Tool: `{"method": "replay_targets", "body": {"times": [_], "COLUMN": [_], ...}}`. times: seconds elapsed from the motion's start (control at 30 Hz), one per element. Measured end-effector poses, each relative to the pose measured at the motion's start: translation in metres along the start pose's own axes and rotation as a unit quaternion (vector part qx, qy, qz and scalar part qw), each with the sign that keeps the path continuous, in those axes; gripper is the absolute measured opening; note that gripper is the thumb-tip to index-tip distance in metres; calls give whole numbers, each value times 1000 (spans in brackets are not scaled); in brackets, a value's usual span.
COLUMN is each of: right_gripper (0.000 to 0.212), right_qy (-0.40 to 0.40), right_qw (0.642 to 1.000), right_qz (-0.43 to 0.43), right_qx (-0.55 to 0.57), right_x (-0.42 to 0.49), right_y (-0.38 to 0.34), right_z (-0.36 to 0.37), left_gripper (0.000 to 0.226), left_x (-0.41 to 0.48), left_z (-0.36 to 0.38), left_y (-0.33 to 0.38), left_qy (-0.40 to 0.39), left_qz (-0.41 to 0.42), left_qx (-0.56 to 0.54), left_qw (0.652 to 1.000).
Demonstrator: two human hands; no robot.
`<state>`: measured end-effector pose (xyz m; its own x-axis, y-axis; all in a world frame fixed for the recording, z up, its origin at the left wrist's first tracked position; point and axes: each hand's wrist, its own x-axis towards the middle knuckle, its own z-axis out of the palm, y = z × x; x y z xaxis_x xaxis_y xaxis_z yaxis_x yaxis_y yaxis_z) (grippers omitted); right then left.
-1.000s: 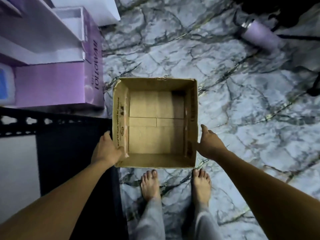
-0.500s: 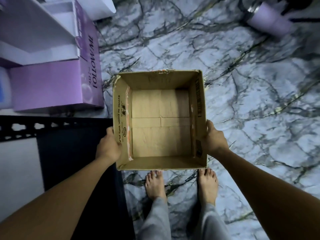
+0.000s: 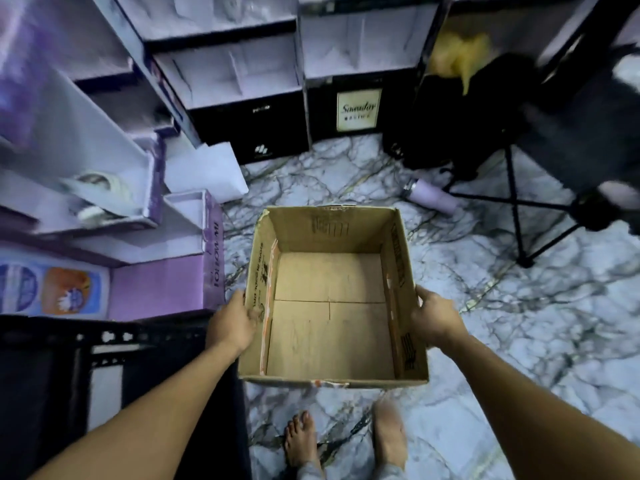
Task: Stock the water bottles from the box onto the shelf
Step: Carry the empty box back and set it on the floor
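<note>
An open brown cardboard box [image 3: 330,341] hangs in front of me above the marble floor, its inside bare with no bottles in it. My left hand [image 3: 232,323] grips its left wall, thumb over the rim. My right hand [image 3: 434,318] grips the right wall the same way. A black metal shelf [image 3: 104,344] stands at the lower left beside my left arm. One lilac water bottle [image 3: 434,198] lies on its side on the floor at the far right of the box.
Purple and white display boxes [image 3: 166,285] are stacked at the left. Black and white cartons [image 3: 311,116] line the back. A black folding chair [image 3: 519,202] with dark bags stands at the right. My bare feet [image 3: 301,441] are below the box.
The box has come up off the floor in both hands and nearer to me. My view has tilted upward, bringing the back cartons and the chair into sight.
</note>
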<state>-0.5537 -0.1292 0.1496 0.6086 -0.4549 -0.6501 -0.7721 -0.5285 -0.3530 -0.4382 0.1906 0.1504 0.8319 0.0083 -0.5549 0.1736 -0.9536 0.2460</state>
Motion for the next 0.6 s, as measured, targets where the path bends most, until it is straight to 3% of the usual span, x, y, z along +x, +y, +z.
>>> {"method": "replay_targets", "body": {"times": [0.1,0.27,0.43,0.6], "right_gripper": [57,27,25,24], "right_qy": [45,114,229,237], "right_qw": [999,991,968,963], "right_qz": [-12,-37,-82,-107], "right_qx": [5,54,61,68], "right_x": [-40,-99,-159,-203], "right_y": [-21,-48,-74,-82], "right_z": [-63,-156,-233,-298], "left_gripper": [31,26,29,37], "left_x": [-41,-102,-142,-178], "left_z": [-64,-154,-217,-267], "left_y": [46,104,133,153], "left_qy": [40,81,110,115], "left_qz": [29,79,85,103], "left_qx": [-3,-27,-41,-100], "left_qw": [999,993,989,983]}}
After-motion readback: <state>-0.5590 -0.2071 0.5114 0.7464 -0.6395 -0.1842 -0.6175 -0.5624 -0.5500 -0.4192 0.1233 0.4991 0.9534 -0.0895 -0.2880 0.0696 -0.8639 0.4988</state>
